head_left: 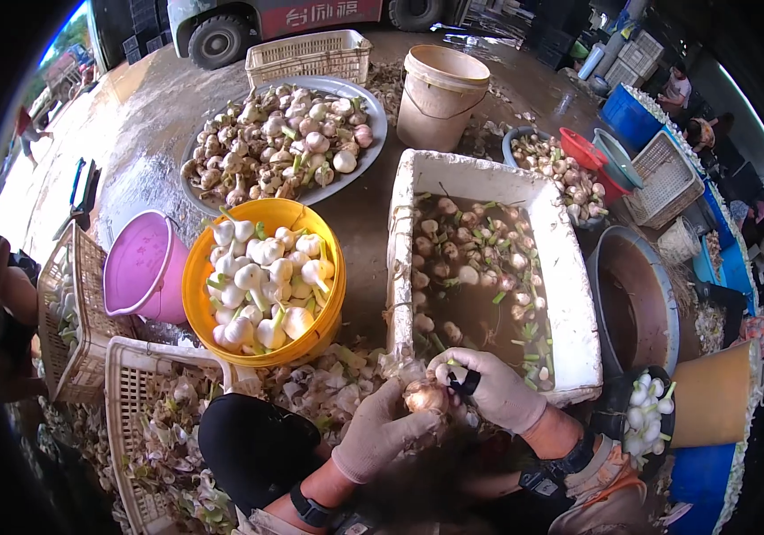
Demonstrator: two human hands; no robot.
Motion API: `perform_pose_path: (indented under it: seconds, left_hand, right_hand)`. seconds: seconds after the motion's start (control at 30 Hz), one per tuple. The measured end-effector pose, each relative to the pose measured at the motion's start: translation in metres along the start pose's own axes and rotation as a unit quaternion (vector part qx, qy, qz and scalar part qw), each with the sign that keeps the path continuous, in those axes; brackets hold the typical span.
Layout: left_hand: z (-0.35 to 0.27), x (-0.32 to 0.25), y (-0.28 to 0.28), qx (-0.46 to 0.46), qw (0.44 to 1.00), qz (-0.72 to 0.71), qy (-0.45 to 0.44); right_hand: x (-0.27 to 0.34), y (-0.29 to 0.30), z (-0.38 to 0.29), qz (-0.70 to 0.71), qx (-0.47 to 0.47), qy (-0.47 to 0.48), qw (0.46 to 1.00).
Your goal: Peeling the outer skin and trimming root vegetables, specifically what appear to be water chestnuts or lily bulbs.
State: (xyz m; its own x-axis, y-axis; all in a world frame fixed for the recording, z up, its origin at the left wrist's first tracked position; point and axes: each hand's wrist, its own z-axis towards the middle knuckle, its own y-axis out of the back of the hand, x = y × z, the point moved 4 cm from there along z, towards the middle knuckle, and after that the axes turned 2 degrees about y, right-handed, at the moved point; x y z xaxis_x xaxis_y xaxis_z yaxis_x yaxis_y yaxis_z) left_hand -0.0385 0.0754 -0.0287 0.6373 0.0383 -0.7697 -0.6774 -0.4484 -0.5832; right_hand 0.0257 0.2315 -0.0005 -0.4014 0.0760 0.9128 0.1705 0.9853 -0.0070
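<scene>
My left hand [385, 424], in a pale knit glove, holds an unpeeled garlic bulb [426, 396] near my knees. My right hand [499, 391], gloved alike, grips a small black-handled tool [465, 381] against the bulb; its working end is hidden. Just beyond stands a white foam box [566, 287] of murky water, where unpeeled garlic bulbs [469, 274] and green stem pieces float. To its left, a yellow bucket [338, 304] is full of peeled white garlic bulbs [265, 287]. Loose garlic skins [328, 381] lie between bucket and box.
Left stand a pink bucket [178, 267] and crates, one crate [117, 401] holding skins. A wide metal basin [372, 154] of unpeeled garlic and a beige bucket [442, 100] are farther out. A grey tub [666, 301] and a black bowl of peeled garlic [646, 421] stand right. Other people sit nearby.
</scene>
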Motion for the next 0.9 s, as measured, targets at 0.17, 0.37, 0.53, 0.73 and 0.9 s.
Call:
perform_pose_path:
  seconds: [0.17, 0.37, 0.53, 0.73, 0.9]
  left_hand:
    - [-0.029, -0.016, -0.014, -0.135, 0.858, 0.428, -0.249]
    - [-0.04, -0.011, -0.004, -0.052, 0.968, 0.153, -0.192]
    - [-0.056, -0.016, -0.009, 0.16, 0.983, -0.085, -0.003]
    - [-0.049, -0.019, -0.01, 0.119, 0.99, -0.075, 0.001]
    - [-0.04, -0.022, -0.016, 0.027, 0.968, 0.204, -0.145]
  right_hand:
    - [0.012, -0.037, -0.015, -0.084, -0.15, 0.099, 0.98]
    - [0.018, -0.048, -0.042, -0.087, -0.127, 0.223, 0.962]
    - [0.043, -0.044, -0.063, -0.267, -0.055, 0.369, 0.888]
    - [0.035, -0.024, -0.054, -0.294, -0.185, 0.27, 0.898]
    - [0.01, -0.032, -0.066, -0.057, -0.101, 0.175, 0.978]
